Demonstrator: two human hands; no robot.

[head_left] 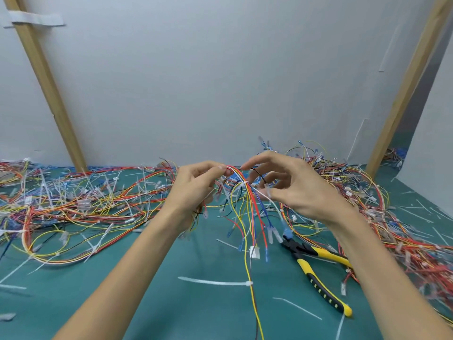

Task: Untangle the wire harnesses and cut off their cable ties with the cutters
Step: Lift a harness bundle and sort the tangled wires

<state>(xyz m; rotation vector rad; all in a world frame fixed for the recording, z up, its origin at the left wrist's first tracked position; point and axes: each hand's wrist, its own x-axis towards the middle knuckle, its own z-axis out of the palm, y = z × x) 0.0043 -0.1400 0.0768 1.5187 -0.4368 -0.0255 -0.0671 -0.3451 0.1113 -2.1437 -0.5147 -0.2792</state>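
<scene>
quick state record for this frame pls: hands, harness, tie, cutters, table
left hand: pinches the harness near its top
right hand: pinches a strand beside the cable tie
harness: held up over the mat, ends hanging
cable tie: white, on the bundle, uncut
cutters: lying on the mat, untouched, under the right forearm
wires: left pile and right pile, both tangled
loose ties: scattered on the mat

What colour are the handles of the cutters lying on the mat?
Yellow with black grip sections on the cutters; the head view shows them best.
</scene>
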